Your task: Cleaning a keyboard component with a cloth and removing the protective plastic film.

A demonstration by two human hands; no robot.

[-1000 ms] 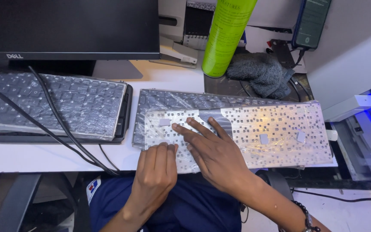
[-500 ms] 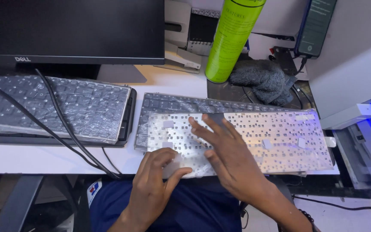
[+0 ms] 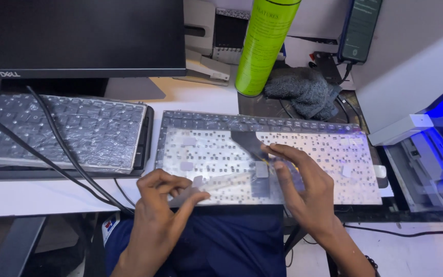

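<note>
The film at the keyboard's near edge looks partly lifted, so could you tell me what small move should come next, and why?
Probably keep peeling: the left hand pinches a lifted corner of the clear film, so drawing it up and away seems apt while the right hand presses the silver keyboard back flat.

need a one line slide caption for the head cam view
Left hand peels a clear film strip off a silver keyboard backplate while the right hand presses it down.

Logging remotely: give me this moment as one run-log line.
left hand: pinching clear film edge | right hand: flat on silver perforated keyboard backplate | black ribbon strip: under right fingers
</note>
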